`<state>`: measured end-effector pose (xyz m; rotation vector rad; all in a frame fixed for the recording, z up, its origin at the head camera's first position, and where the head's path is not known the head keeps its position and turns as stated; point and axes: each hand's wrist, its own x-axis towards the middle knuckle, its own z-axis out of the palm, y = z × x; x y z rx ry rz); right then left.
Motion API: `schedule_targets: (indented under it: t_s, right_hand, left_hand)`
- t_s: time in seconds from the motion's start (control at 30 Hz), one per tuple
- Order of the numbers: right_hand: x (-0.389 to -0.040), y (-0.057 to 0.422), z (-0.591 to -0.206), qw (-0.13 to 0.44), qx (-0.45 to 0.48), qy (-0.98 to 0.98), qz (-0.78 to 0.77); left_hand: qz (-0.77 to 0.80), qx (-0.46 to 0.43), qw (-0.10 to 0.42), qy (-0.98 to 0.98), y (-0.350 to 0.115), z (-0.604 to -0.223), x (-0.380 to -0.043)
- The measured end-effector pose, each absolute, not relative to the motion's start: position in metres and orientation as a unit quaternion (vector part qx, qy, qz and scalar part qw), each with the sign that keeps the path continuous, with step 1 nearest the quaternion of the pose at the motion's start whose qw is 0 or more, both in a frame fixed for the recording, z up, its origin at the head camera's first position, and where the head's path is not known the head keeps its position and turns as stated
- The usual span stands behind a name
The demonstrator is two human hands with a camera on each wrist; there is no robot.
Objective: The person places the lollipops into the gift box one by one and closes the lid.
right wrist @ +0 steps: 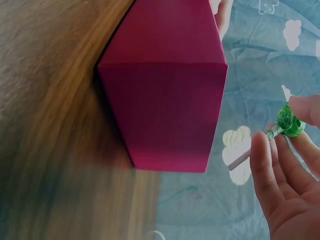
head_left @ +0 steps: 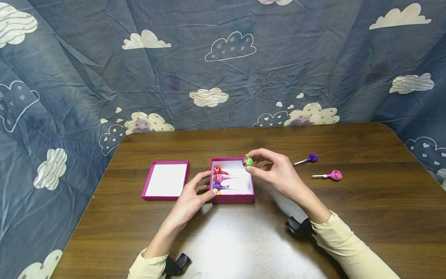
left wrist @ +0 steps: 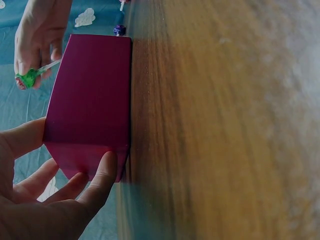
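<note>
Person in pale sleeves [head_left: 352,248], black wrist straps [head_left: 175,265] on both arms, at a brown wood table [head_left: 366,217]. R hand [head_left: 277,172] pinches a green & red lollipop [head_left: 247,162] by its head btw thumb & fingertips, up at the far R corner of a magenta box [head_left: 232,199]; R wrist view shows its pale stick [right wrist: 241,160] angled away from the head, free end higher than the box rim. L hand [head_left: 191,198] grips the L end of the box: thumb at the near corner of the rim, other fingers spread apart & bent against the outer L wall, per L wrist view. Box is upright, no cover on, white inside. In it, 3 lollipops w/ heads by the L wall & sticks pointing R: red lollipop [head_left: 218,170] at the far side, pink lollipop [head_left: 221,177] in the middle, purple lollipop [head_left: 220,186] nearer the person, plus a small yellow bit [head_left: 218,192] next to the L thumb, mostly hidden. Box lid [head_left: 165,180] lies L of the box, apart from it, white inner face up. R of the R hand, 2 more on the table, sticks pointing L: a violet lollipop [head_left: 313,157] farther back, a rose lollipop [head_left: 336,175] closer & further R. Behind: blue-gray cloth [head_left: 181,77] w/ white clouds.
</note>
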<state>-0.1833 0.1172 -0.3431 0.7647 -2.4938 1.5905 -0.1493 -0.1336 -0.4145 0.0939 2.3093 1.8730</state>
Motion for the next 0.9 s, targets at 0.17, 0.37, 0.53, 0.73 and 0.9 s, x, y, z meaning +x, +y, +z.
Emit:
schedule_targets:
  t_s: [0.17, 0.37, 0.53, 0.73, 0.9]
  right_hand:
    - [-0.185, 0.109, -0.340, 0.036, 0.263, -0.808, 0.526]
    - [-0.196, 0.099, -0.353, 0.027, 0.275, -0.806, 0.523]
    - [-0.216, 0.096, -0.380, 0.022, 0.275, -0.813, 0.513]
    - [-0.226, 0.091, -0.390, 0.016, 0.285, -0.826, 0.486]
    - [-0.231, 0.086, -0.393, 0.018, 0.310, -0.834, 0.456]
  left_hand:
    - [0.622, 0.027, 0.082, 0.778, -0.133, -0.413, -0.149]
    - [0.620, 0.028, 0.081, 0.780, -0.134, -0.415, -0.149]
    - [0.616, 0.030, 0.086, 0.782, -0.134, -0.415, -0.150]
    - [0.617, 0.033, 0.090, 0.781, -0.134, -0.415, -0.150]
    - [0.618, 0.033, 0.088, 0.781, -0.134, -0.415, -0.150]
